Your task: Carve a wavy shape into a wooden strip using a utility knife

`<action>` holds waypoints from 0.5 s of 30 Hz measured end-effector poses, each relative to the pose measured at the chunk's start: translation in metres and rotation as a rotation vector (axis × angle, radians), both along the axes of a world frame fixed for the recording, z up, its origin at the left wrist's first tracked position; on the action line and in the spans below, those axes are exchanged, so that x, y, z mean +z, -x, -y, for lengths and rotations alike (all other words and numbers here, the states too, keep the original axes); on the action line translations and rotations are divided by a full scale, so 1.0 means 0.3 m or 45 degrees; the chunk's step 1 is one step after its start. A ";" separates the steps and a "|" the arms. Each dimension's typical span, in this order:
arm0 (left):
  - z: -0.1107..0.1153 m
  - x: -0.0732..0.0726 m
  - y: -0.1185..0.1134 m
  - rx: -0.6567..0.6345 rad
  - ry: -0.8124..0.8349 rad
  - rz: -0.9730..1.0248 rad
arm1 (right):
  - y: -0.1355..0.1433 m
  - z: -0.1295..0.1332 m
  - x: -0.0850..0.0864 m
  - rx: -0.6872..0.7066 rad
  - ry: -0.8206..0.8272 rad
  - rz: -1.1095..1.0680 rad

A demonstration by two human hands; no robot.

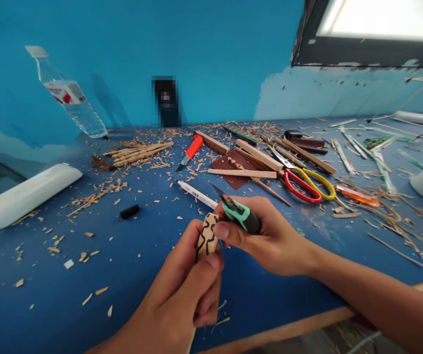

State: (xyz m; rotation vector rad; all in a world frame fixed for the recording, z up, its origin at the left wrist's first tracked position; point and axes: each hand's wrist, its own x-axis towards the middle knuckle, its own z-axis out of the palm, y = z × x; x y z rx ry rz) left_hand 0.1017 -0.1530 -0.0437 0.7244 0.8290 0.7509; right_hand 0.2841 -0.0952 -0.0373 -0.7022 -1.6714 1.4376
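Near the table's front edge, my left hand point(189, 285) is closed around a pale piece of wood point(207, 236) marked with wavy black lines. My right hand point(266, 236) grips a green and black craft knife point(242, 216), its blade pointing up and to the left. The right thumb touches the upper right side of the wood. Just beyond the hands lies an uncapped white marker point(198, 194). Its black cap point(129, 212) rests farther left.
Red and yellow scissors point(309, 184), wood strips point(259, 155) and an orange cutter point(191, 151) lie beyond my hands. A tilted water bottle point(71, 103) and a white container point(30, 194) are at left. Shavings litter the blue table point(123, 275).
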 end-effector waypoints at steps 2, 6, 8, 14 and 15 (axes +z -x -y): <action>-0.014 0.012 0.003 -0.029 0.061 0.070 | -0.006 -0.010 -0.001 0.068 0.001 0.003; -0.049 0.032 0.023 0.039 0.001 0.044 | -0.009 -0.012 0.004 0.084 -0.069 0.107; -0.056 0.029 0.035 0.015 -0.047 0.048 | -0.004 -0.002 0.007 0.030 -0.102 0.186; -0.041 0.014 0.042 0.059 -0.023 -0.005 | 0.004 0.014 -0.008 -0.254 -0.183 0.416; -0.037 0.017 0.040 0.059 -0.019 -0.030 | 0.000 0.011 -0.013 -0.294 -0.239 0.481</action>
